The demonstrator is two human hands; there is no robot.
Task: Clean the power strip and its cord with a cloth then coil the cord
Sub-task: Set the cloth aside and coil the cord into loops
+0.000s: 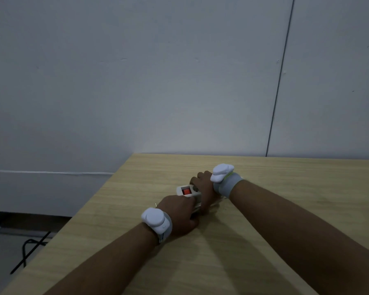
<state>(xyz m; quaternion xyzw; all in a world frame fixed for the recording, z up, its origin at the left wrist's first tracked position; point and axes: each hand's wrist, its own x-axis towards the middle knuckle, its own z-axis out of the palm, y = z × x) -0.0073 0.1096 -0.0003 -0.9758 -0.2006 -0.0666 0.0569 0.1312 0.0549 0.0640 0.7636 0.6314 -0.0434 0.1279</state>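
Power strip [186,191] mostly hidden under both hands; cord barely visible; cloth not discernible; counter [285,209] cut off at frame edges.

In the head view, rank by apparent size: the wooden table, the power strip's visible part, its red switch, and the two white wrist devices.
1. wooden table
2. left wrist device and right wrist device: alike, and the left is nearer, so unranked
3. power strip, mostly covered by hands
4. red switch
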